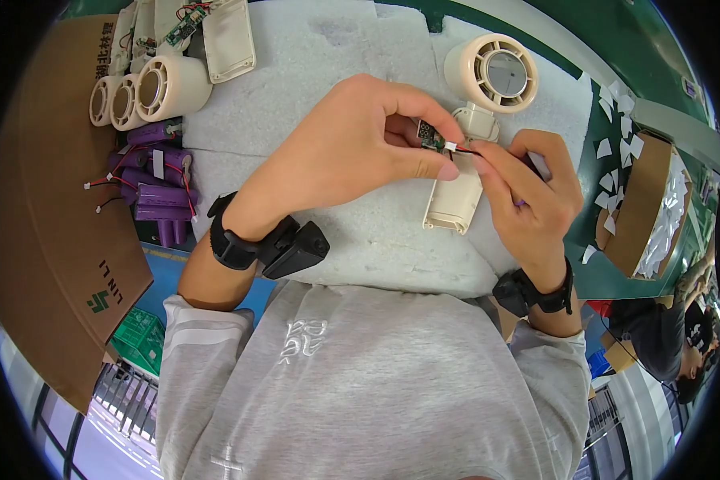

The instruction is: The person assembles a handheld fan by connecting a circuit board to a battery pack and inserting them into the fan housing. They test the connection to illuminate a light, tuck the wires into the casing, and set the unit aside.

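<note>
My left hand (360,140) is closed, pinching a small green circuit board (432,138) between thumb and forefinger. A white plug (451,147) sits at the board's edge; whether it is fully seated I cannot tell. My right hand (536,180) is closed on the red and black wires (467,151) just behind that plug. A bit of purple battery (521,202) shows between its fingers, the rest hidden. Under both hands lies a cream handheld fan (456,200), its round head (496,74) pointing away from me and its handle shell opened.
White padding (328,248) covers the work surface. At left are several purple batteries (164,192) with wires, more cream fans (168,86) and a large cardboard box (64,200). White scraps (608,184) and an open carton (652,208) lie right; another person (656,336) is beyond.
</note>
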Tool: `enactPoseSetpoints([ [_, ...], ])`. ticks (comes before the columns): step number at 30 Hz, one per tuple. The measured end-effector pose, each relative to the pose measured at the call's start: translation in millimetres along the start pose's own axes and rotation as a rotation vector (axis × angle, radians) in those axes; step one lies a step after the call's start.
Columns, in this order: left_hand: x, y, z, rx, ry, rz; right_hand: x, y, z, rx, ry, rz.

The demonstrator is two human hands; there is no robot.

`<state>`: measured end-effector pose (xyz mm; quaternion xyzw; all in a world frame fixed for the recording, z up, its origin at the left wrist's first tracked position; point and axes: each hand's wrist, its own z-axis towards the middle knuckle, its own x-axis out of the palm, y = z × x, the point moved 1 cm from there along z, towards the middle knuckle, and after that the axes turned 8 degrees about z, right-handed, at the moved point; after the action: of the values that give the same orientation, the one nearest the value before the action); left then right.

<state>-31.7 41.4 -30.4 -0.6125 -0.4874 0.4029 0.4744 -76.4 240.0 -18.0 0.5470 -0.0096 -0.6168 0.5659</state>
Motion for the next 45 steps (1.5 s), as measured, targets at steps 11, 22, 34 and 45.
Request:
enactPoseSetpoints([
  [11, -2, 1, 0, -0.036, 0.015, -0.052, 2, 2, 1, -0.017, 0.031, 0.032],
  [22, -7, 0, 1, -0.003, 0.064, -0.03, 2, 2, 2, -0.029, 0.014, 0.003],
  [34, -11, -2, 2, -0.036, 0.046, -0.098, 6, 1, 1, -0.047, 0.03, 0.03],
  [45, -10, -8, 2, -0.016, 0.037, 0.003, 5, 2, 0, 0.047, 0.054, 0.089],
])
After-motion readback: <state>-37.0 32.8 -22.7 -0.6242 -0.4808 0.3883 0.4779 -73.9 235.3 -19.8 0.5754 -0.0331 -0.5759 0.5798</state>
